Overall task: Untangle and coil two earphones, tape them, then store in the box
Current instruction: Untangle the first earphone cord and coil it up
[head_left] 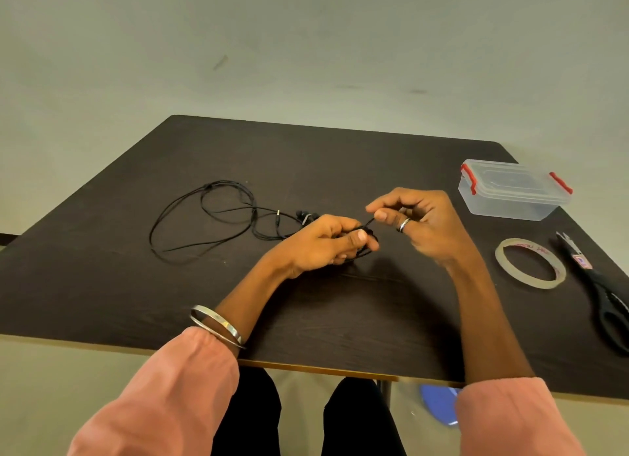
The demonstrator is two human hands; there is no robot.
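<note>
Head view, and we're mid-coil: the left hand (pixel 320 242) curls round a small bundle of black earphone cable (pixel 364 237), thumb pressed on top, near the middle of the tabletop (pixel 102 285). The right hand (pixel 418 217) pinches the free end of that cable between thumb and forefinger, the other fingers loosely curled, a ring (pixel 405 224) showing. The second earphone (pixel 218 217) lies in loose loops on the tabletop towards the far left edge, buds and plug trailing towards the left hand. By the right edge sits the clear box (pixel 514 191), lid on and red clips down, with the tape roll (pixel 530 263) nearer and the scissors (pixel 599 285) at the very edge.

To do this step well, I'd say keep the bundle firmly held, feed each turn with light tension, lay loops evenly, and keep the tail short for taping.

Hard to read: the coil is mostly buried in the left palm, so its turns can't be counted. Whether the two cables touch behind the hand is unclear. The scissors' handles run out of shot.
</note>
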